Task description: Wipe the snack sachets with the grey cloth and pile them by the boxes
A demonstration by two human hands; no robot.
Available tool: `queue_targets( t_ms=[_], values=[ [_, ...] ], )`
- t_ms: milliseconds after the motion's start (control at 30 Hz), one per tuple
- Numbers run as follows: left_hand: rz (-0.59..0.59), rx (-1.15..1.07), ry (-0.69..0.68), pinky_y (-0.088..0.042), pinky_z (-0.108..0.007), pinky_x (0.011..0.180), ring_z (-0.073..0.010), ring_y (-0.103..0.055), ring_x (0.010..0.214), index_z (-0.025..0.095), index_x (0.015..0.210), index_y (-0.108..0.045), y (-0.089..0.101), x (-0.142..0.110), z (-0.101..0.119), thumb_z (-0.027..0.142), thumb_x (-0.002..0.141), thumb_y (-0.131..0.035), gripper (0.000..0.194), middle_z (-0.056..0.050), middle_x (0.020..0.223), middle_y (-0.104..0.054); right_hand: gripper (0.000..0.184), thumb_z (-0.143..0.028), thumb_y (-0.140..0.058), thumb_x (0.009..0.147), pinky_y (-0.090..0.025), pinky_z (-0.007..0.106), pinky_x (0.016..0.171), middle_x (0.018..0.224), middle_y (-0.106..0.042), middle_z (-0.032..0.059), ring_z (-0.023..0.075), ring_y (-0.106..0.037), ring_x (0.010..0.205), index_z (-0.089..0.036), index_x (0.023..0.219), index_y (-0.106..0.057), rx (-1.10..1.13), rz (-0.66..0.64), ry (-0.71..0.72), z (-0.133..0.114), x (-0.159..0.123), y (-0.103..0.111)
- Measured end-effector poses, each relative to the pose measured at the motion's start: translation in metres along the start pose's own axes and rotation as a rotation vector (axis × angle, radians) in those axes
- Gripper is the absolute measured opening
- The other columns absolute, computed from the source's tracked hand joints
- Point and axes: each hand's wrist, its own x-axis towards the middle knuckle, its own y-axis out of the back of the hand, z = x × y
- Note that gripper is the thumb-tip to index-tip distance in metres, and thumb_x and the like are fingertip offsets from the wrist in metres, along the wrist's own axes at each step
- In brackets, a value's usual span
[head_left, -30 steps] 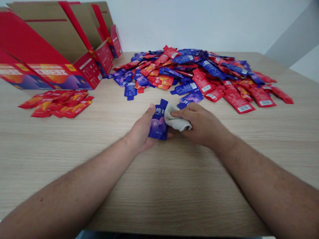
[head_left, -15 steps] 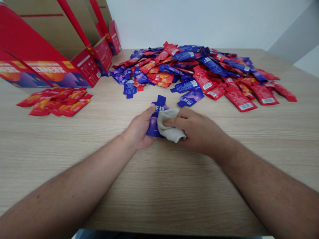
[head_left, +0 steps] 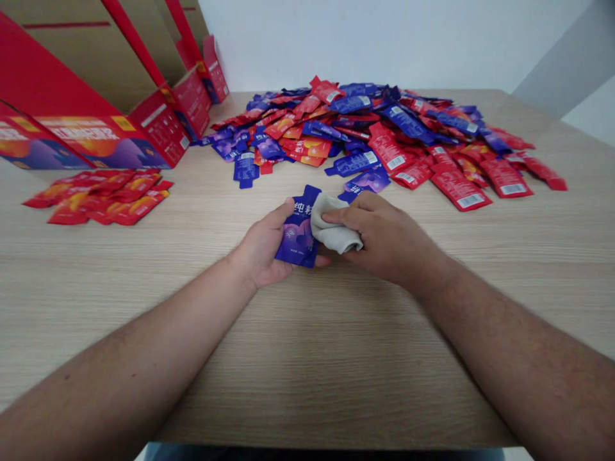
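A dark blue and purple sachet [head_left: 298, 241] with a narrow neck at its top lies tilted in my left hand [head_left: 263, 246]. My left thumb presses on its left edge, and the fingers support it from beneath. My right hand [head_left: 384, 230] is closed on a bunched pale grey cloth [head_left: 334, 224], which covers part of the sachet's right edge. Just beyond the cloth, a purple sachet [head_left: 369, 182] lies on the table, partly hidden by my right hand.
A heap of red and blue sachets [head_left: 355, 121] spreads across the back of the wooden table [head_left: 307, 371]. To the left, several red sachets [head_left: 103, 195] lie in a small overlapping pile. Open red cardboard boxes [head_left: 158, 121] stand behind that pile.
The cloth has shifted up and right over the sachet, uncovering more of its lower front. My left hand has moved slightly left with the sachet, and the view has shifted a little.
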Motion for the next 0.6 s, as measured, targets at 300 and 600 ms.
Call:
queue_targets(
  t_ms=[300, 600],
  values=[
    [0.032, -0.013, 0.006, -0.07, -0.047, 0.065, -0.0266, -0.077, 0.075, 0.013, 0.127, -0.072, 0.002, -0.001, 0.0, 0.047, 0.113, -0.044, 0.046, -0.011, 0.09, -0.079, 0.049, -0.026, -0.077, 0.089, -0.055, 0.04, 0.086, 0.111, -0.069, 0.0126, 0.0291, -0.066, 0.099, -0.02, 0.138, -0.077, 0.053, 0.05, -0.019, 0.011, 0.001, -0.004],
    [-0.048, -0.017, 0.0, -0.07, -0.047, 0.069, -0.0279, -0.079, 0.079, 0.012, 0.128, -0.074, 0.007, 0.002, -0.001, 0.048, 0.114, -0.041, 0.051, -0.015, 0.099, -0.082, 0.052, -0.028, -0.079, 0.088, -0.054, 0.039, 0.082, 0.111, -0.067, 0.0129, 0.0276, -0.065, 0.095, -0.021, 0.14, -0.077, 0.038, 0.01, 0.02, 0.004, 0.0, -0.003]
  ],
)
